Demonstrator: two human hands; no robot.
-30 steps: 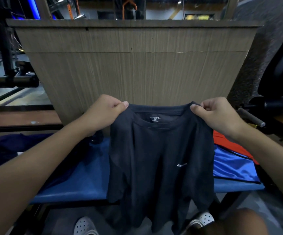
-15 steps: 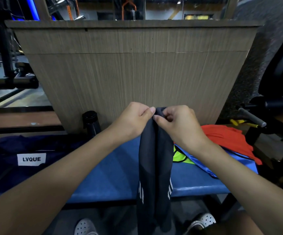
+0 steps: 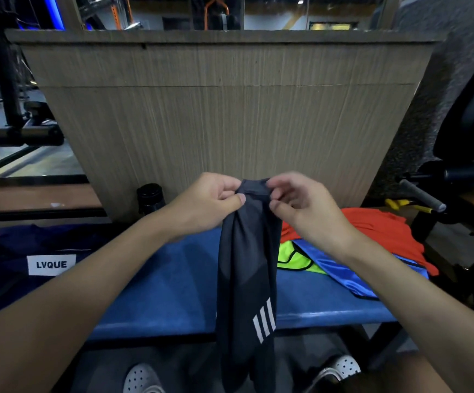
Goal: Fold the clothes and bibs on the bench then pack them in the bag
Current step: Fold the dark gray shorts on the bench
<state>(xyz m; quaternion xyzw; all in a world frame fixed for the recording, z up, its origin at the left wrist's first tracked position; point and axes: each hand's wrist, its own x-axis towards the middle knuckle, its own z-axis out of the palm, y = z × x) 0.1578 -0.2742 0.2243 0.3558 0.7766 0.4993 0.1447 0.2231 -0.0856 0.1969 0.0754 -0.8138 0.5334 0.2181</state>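
Two hands: your left hand (image 3: 210, 202) and your right hand (image 3: 301, 205) are close together; each pinches the top of the dark shirt (image 3: 247, 265).
Shirt: it hangs long and thin toward 6 o'clock, in front of the bench (image 3: 173, 279).
Bibs: an orange bib (image 3: 380, 231), a green bib (image 3: 295, 259) and a blue bib (image 3: 340, 273) lie heaped on the bench at 3 o'clock from the shirt.
Bag: the dark blue bag (image 3: 17, 251) sits at 9 o'clock from the shirt.
Bottle: a black bottle (image 3: 150, 197) stands at 9 o'clock from your left hand.
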